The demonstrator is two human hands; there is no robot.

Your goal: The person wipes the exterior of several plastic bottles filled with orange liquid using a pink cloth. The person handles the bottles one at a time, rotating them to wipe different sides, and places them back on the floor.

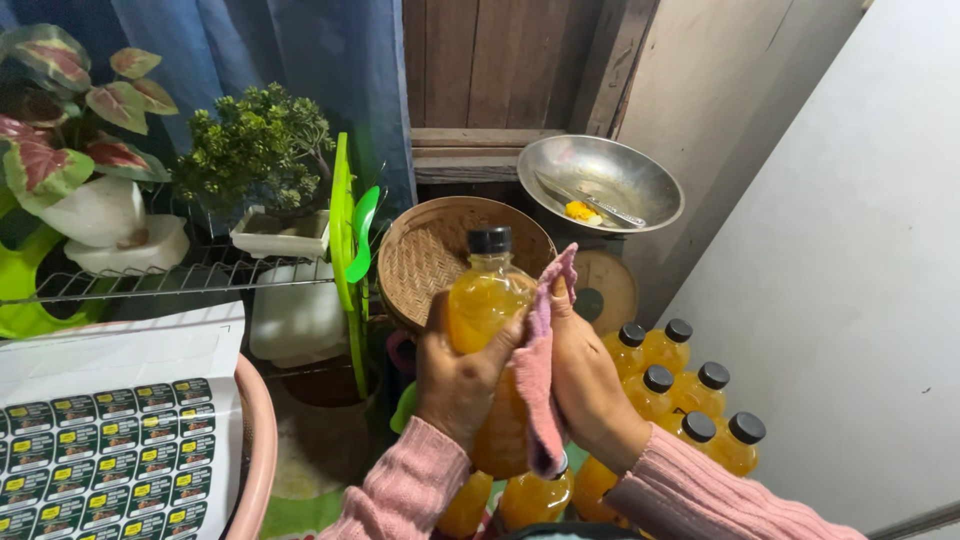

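My left hand [458, 375] grips a clear bottle of orange liquid [485, 300] with a black cap, held upright in front of me. Against the bottle's right side, my right hand [585, 375] presses a pink cloth [540, 380] that hangs down between both hands. Both wrists wear pink knitted sleeves. Just below and to the right stand several more capped bottles of orange liquid [690, 405].
A sheet of small stickers [105, 455] lies on a pink basin [262, 450] at the lower left. Behind are a woven basket [425, 255], a metal bowl [600, 180] with utensils, potted plants [255, 150] on a wire rack, and a white wall on the right.
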